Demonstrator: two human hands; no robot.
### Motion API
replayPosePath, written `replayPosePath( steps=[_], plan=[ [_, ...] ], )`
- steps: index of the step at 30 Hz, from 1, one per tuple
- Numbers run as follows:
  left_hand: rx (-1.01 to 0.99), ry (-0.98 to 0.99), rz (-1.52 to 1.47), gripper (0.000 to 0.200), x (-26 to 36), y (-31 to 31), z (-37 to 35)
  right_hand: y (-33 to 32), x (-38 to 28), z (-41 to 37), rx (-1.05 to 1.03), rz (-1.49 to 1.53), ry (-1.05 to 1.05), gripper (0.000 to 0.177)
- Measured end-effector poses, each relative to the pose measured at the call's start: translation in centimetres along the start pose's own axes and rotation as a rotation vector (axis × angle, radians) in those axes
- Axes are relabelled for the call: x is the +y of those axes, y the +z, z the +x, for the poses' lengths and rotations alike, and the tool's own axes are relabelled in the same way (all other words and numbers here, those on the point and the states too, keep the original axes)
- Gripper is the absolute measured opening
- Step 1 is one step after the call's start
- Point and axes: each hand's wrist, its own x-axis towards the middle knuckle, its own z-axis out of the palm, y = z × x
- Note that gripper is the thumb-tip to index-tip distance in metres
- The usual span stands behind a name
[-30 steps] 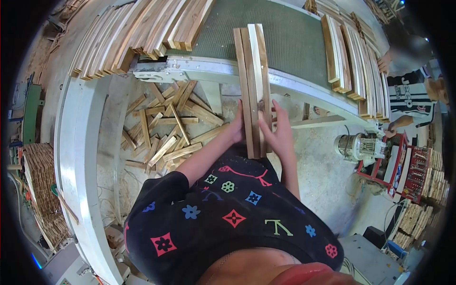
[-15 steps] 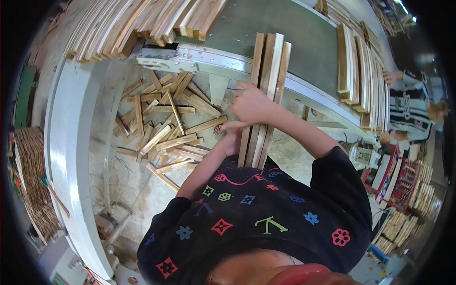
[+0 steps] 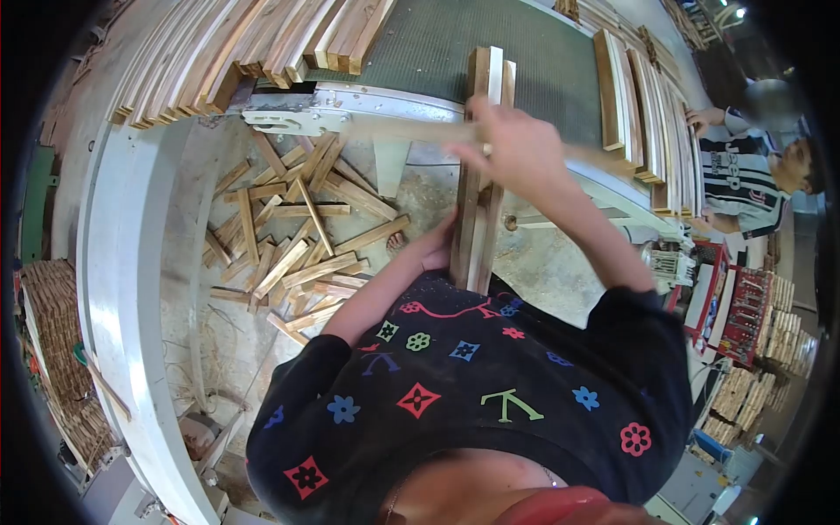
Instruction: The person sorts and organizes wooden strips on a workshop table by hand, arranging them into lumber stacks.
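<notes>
Wooden slats (image 3: 464, 241), bundled side by side, held before black patterned shirt (image 3: 451, 429); far ends over green ribbed conveyor surface (image 3: 542, 66). Left hand (image 3: 439, 245): grasping bundle's near part, fingers mostly hidden. Right hand (image 3: 525, 150): clutching single crosswise slat (image 3: 398, 130), motion-blurred, across bundle. Floor (image 3: 560, 271), left: loose wood pieces (image 3: 284, 267), heaped.

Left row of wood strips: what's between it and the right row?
Green belt, partly hidden by the held strips, shows between them in the head view.
</notes>
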Motion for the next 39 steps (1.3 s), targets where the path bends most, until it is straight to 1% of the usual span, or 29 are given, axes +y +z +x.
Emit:
replayPosePath(
  steps=[1,4,5,7,8,10,11,14,15,18,19,22,24,25,26,28,29,31,32,33,35,37,39],
  plan=[
    [0.001,0.010,-0.022,0.095,-0.1,0.0,0.5,-0.6,0.3,-0.5,0.076,0.092,0.199,0.057],
    [0.108,0.017,0.000,0.095,0.3,0.4,1.0,0.2,2.0,-3.1,0.170,0.348,0.670,0.047],
    [0.133,0.045,0.024,0.095,0.4,0.7,1.1,0.4,2.7,-4.0,0.169,0.342,0.638,0.043],
    [0.084,0.033,0.040,0.095,1.4,2.6,0.5,0.8,3.9,-5.7,0.168,0.337,0.589,0.037],
    [0.060,0.019,0.049,0.095,2.0,3.7,0.0,0.3,4.7,-6.4,0.145,0.251,0.428,0.035],
    [-0.087,-0.009,-0.110,0.097,3.1,5.9,-0.9,-1.4,5.8,-7.7,0.096,0.076,0.114,0.033],
    [-0.160,-0.020,-0.194,0.098,3.3,6.4,-1.1,-2.3,5.6,-8.0,0.129,0.013,0.054,0.036],
    [-0.058,0.007,-0.011,0.092,3.2,5.3,-1.0,-2.6,6.7,-8.5,0.368,-0.119,-0.128,0.037],
    [0.136,0.006,0.029,0.096,3.3,6.1,-1.2,-2.6,6.8,-8.9,0.365,-0.138,-0.099,0.036],
    [0.002,-0.014,0.033,0.097,3.4,5.2,-0.6,-3.2,6.3,-8.6,0.302,-0.216,-0.015,0.033],
    [0.025,-0.002,0.001,0.099,3.4,5.6,-0.5,-2.3,7.0,-8.7,0.239,-0.155,-0.011,0.030],
    [0.025,0.035,0.017,0.109,2.9,5.8,-0.3,3.2,8.1,-10.9,0.098,-0.246,0.021,0.025],
    [0.034,0.053,0.056,0.106,2.5,5.4,0.0,5.7,7.9,-13.3,0.083,0.111,0.005,0.031],
    [0.039,0.066,0.078,0.104,2.4,5.1,0.1,5.0,6.0,-13.2,0.022,0.391,0.186,0.040],
    [0.094,0.066,0.105,0.101,2.4,4.9,0.2,4.6,4.0,-12.7,-0.039,0.668,0.367,0.051],
    [0.202,0.051,0.162,0.095,2.5,4.9,0.1,5.0,2.8,-12.7,-0.055,0.795,0.426,0.061],
    [0.209,0.057,0.157,0.093,2.6,5.0,0.1,5.5,2.8,-12.9,-0.064,0.859,0.460,0.066],
    [0.230,0.070,0.140,0.088,3.3,5.8,0.0,6.8,3.0,-13.7,-0.065,0.942,0.442,0.069],
    [0.222,0.068,0.145,0.089,3.8,5.8,0.3,8.0,3.4,-13.9,-0.069,0.987,0.431,0.071],
    [0.218,0.062,0.147,0.089,4.1,5.7,0.5,9.9,4.1,-14.5,-0.028,0.844,0.329,0.073],
    [0.217,0.040,0.158,0.088,4.4,5.7,0.5,11.1,4.7,-13.8,-0.035,0.926,0.475,0.069],
    [0.213,0.015,0.177,0.085,5.7,6.1,0.8,10.7,5.2,-12.2,0.029,0.815,0.392,0.065],
    [0.145,0.022,0.143,0.084,6.8,6.1,1.4,8.7,6.3,-9.5,0.156,0.506,0.065,0.059]
  ],
)
